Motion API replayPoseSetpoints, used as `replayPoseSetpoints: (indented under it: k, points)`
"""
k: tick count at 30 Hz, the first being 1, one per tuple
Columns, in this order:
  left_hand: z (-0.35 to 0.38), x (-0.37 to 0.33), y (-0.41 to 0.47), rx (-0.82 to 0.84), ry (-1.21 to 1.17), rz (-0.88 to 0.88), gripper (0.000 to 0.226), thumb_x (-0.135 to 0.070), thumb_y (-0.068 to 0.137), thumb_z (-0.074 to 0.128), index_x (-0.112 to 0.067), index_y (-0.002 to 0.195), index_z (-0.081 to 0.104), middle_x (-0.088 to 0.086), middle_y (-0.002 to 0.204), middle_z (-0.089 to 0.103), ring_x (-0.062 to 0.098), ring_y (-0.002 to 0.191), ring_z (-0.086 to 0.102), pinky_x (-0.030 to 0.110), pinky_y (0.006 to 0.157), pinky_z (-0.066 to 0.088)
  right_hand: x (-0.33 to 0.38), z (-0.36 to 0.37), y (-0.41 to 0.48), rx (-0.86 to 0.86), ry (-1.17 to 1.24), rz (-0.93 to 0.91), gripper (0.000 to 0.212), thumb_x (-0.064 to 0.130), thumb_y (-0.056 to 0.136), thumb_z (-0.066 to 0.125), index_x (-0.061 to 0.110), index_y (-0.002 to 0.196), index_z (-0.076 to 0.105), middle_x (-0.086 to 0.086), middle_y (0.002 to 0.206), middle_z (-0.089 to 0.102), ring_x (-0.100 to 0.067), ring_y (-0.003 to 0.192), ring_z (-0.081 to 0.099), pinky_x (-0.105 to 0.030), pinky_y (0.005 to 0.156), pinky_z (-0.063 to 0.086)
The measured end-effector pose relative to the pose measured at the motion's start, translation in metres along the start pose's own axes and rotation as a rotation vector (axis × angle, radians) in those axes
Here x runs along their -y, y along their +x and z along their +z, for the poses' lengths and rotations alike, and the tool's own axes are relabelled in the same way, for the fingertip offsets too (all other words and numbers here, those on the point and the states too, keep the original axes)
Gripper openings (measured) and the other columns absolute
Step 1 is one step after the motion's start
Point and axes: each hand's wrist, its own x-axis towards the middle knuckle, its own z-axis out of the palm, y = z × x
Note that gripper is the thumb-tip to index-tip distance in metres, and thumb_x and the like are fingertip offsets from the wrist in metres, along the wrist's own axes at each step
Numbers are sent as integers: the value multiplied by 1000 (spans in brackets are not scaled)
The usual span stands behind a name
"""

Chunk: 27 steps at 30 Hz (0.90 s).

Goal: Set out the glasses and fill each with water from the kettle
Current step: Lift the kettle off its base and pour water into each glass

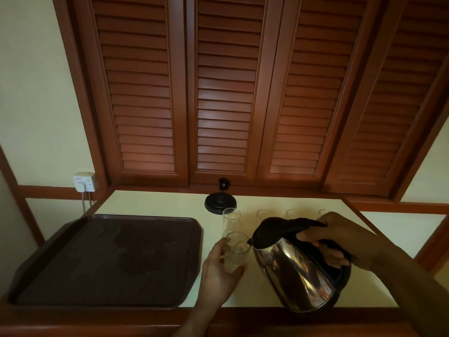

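Note:
My right hand (340,239) grips the black handle of a shiny steel kettle (298,271), which is tilted to the left with its spout at the rim of a clear glass (237,251). My left hand (218,273) holds that glass from below and the side. Another tall glass (229,221) stands just behind it. Three more glasses stand in a row at the back: one (263,215), another (291,212) and a third (324,212), each partly hidden by the kettle and my right hand.
A dark brown tray (109,259) lies on the left of the pale counter (155,203). The black kettle base (220,203) sits at the back by the louvred wooden shutters (226,93). A wall socket (83,183) with a cord is at the far left.

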Motion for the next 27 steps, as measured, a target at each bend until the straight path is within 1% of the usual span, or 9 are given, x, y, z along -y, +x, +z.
replayPoseSetpoints:
  k: [2, 4, 7, 9, 11, 14, 19, 22, 27]
  points:
    - [0, 1, 0, 4, 7, -9, 72, -34, 73, 89, -42, 135, 52, -29, 125, 61, -15, 115, 55, 1, 89, 46, -1, 0, 0, -4, 1, 0, 71, 73, 42, 105, 15, 58, 66, -1, 39, 49, -9, 29, 43, -22, 42, 42]
    - [1, 1, 0, 10, 14, -12, 73, -35, 73, 89, -41, 136, 52, -27, 126, 62, -16, 115, 55, 0, 88, 45, -1, 0, -1, -6, -1, 2, 71, 72, 42, 106, 15, 58, 66, -1, 39, 49, -10, 28, 43, -22, 42, 41]
    - [-1, -2, 0, 15, 12, -13, 72, -31, 73, 90, -47, 131, 49, -31, 121, 60, -19, 114, 54, -1, 86, 45, -2, 0, -1, -8, -1, 6, 71, 71, 40, 106, 15, 57, 66, -1, 39, 49, -10, 28, 43, -21, 41, 42]
    - [-1, -2, 0, 10, 14, -10, 72, -27, 74, 91, -47, 129, 49, -35, 119, 58, -21, 113, 53, -3, 86, 43, -1, 0, -1, -13, 0, 7, 72, 71, 39, 107, 14, 58, 66, -2, 40, 49, -10, 28, 44, -21, 41, 42]
    - [-1, -3, -1, 10, 19, -9, 72, -29, 74, 90, -46, 130, 48, -35, 120, 57, -21, 114, 52, -3, 86, 42, -2, 0, 0, -15, 0, 10, 72, 71, 38, 107, 14, 58, 67, -2, 40, 49, -10, 28, 44, -21, 41, 42]
    - [0, -1, 0, 7, 17, 0, 72, -29, 74, 90, -42, 133, 50, -32, 121, 59, -20, 115, 52, -2, 88, 42, -3, -1, 0, -12, -3, 0, 72, 71, 40, 107, 14, 59, 66, -2, 40, 50, -10, 29, 45, -21, 42, 42]
    - [0, 0, 0, 14, 10, -9, 72, -33, 74, 89, -43, 134, 51, -30, 123, 61, -15, 115, 56, 2, 90, 45, -5, 0, -1, -8, 5, -13, 71, 71, 39, 107, 15, 58, 67, -2, 40, 49, -10, 28, 44, -20, 41, 42]
    - [1, 2, -1, 14, 8, -19, 73, -34, 73, 89, -41, 136, 52, -27, 125, 63, -15, 115, 56, 3, 90, 46, -13, 1, -3, -39, 25, -30, 72, 72, 39, 107, 14, 57, 67, -3, 40, 48, -10, 28, 44, -20, 41, 42]
    - [0, -1, 0, 17, -3, -16, 71, -33, 74, 89, -50, 130, 48, -40, 119, 60, -15, 113, 57, 4, 89, 48, -41, 7, -7, -125, 92, -74, 69, 71, 42, 106, 16, 52, 66, -1, 38, 49, -11, 28, 44, -20, 41, 41]
